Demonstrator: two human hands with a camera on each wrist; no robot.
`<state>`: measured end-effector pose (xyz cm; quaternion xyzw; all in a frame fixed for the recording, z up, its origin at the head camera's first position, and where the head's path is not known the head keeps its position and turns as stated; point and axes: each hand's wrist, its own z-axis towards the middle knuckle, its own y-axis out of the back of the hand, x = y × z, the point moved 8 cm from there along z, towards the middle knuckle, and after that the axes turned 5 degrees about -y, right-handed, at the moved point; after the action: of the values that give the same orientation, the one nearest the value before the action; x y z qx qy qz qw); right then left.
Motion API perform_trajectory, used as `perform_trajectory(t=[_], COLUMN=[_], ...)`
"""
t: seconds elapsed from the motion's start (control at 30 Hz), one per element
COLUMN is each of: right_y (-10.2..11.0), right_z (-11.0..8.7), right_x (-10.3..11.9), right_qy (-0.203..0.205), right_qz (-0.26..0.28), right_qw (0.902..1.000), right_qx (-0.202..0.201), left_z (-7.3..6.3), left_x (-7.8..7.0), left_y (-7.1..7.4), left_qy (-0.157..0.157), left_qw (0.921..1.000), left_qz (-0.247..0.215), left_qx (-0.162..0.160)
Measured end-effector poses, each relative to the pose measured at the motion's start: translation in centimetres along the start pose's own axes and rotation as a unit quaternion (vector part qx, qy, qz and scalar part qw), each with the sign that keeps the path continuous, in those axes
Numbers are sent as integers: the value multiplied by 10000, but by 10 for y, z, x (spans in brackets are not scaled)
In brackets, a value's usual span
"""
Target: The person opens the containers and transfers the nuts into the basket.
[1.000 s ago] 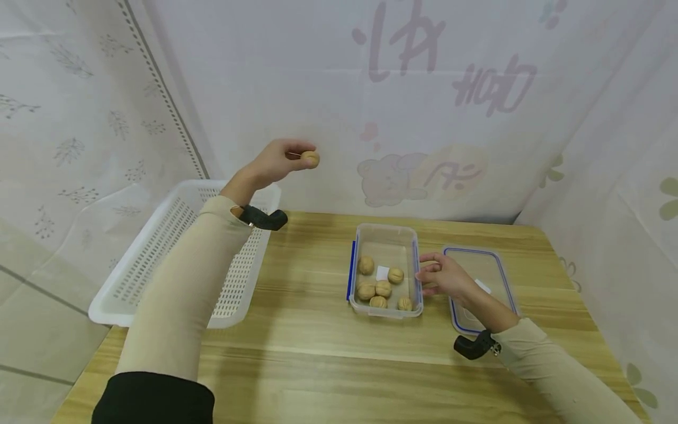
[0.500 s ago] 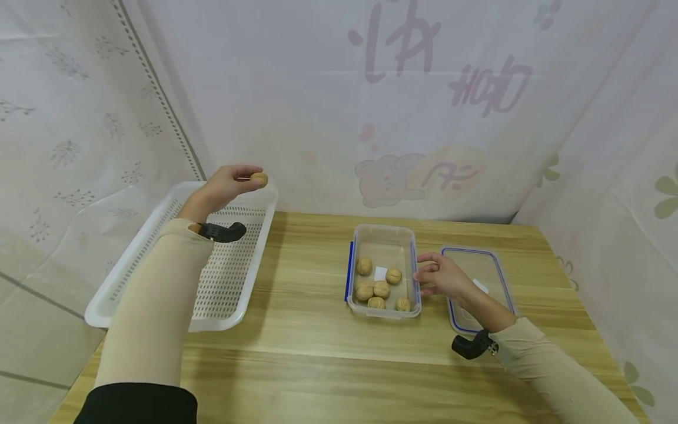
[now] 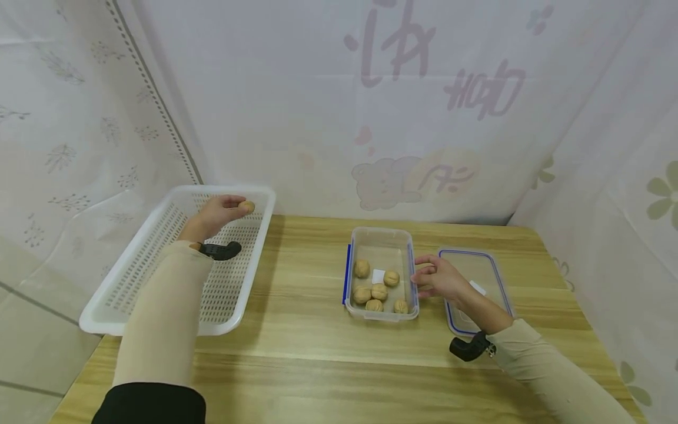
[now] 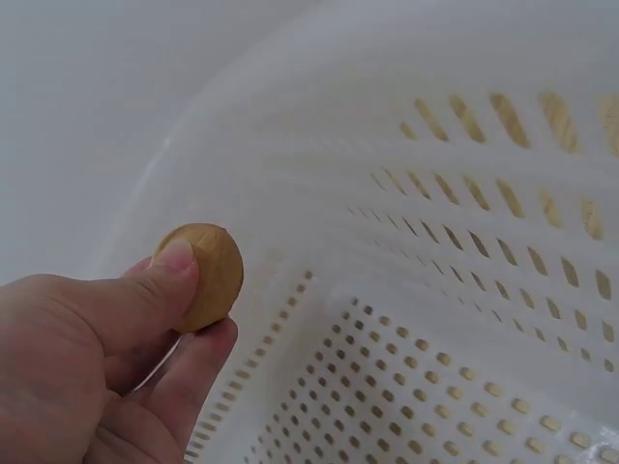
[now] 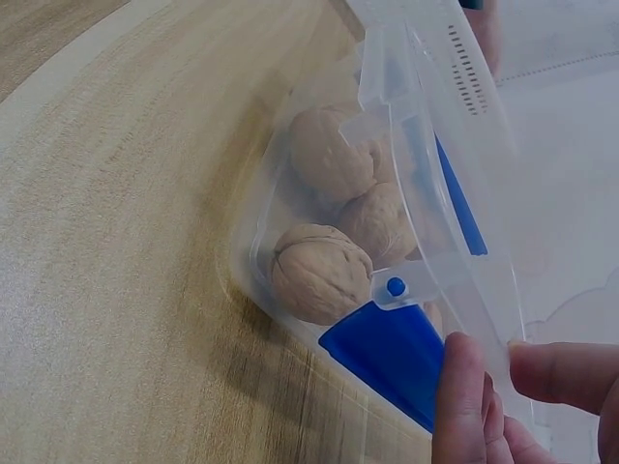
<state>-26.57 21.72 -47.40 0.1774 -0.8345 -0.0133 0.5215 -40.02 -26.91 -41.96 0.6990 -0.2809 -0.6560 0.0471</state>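
Note:
A walnut (image 3: 246,207) is pinched between the thumb and fingers of my left hand (image 3: 213,213), over the far part of a white perforated basket (image 3: 263,235). The left wrist view shows the same walnut (image 4: 218,280) in front of the basket's inner wall, with bare holed floor below. My right hand (image 3: 442,278) holds the right wall of a clear plastic container (image 3: 386,235). In the right wrist view, thumb and fingers lie on either side of its rim, beside a blue latch (image 5: 392,358). Several walnuts (image 3: 379,291) and a small white paper piece (image 3: 378,276) lie inside the container.
A clear lid (image 3: 471,268) with a blue seal lies on the wooden table (image 3: 318,365) to the container's right, partly behind my right hand. Pale patterned cloth (image 3: 296,106) hangs behind the table and along both sides.
My left hand has carried the walnut leftward and down, from above the table's back edge to over the basket. The right hand stays at the container's wall.

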Motion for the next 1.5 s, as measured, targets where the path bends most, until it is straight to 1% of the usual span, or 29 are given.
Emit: perform_trajectory(t=[0.1, 0.27, 0.37, 0.5, 0.6, 0.77, 1.03, 1.13, 1.23, 1.33, 1.43, 1.5], right_y=[0, 2, 2, 2, 0, -2, 0, 1, 1, 1, 1, 1], right_z=[0, 1, 2, 2, 2, 1, 2, 3, 3, 3, 3, 3], right_x=[-1, -2, -1, -2, -2, -2, 0, 1, 0, -1, -1, -1], right_qy=[2, -47, -50, -76, -60, -65, -146, -134, -157, -154, -145, -133], right_qz=[10, 41, 53, 122, 114, 106, 120, 102, 99, 104, 106, 101], right_qw=[10000, 10000, 10000, 9999, 9999, 9999, 9998, 9999, 9998, 9998, 9998, 9999], right_qx=[11, -5, -10, 5, 56, 78, 3, 6, 4, -5, -13, -3], left_z=[0, 4, 4, 3, 4, 5, 10, 11, 12, 11, 10, 9], left_x=[10, 24, 31, 36, 42, 49, 45, 46, 47, 45, 43, 42], left_y=[-4, -10, -15, -19, -19, -21, -24, -24, -25, -25, -25, -26], left_qy=[106, 111, 169, 241, 260, 371, 377, 474, 511, 479, 459, 475], left_qw=[9998, 9993, 9991, 9991, 9991, 9989, 9980, 9979, 9979, 9981, 9985, 9987], left_qz=[148, 319, 386, 355, 329, 254, 434, 366, 321, 343, 295, 167], left_qx=[-44, -146, -25, 23, -84, -108, -246, -254, -224, -178, -70, 33])
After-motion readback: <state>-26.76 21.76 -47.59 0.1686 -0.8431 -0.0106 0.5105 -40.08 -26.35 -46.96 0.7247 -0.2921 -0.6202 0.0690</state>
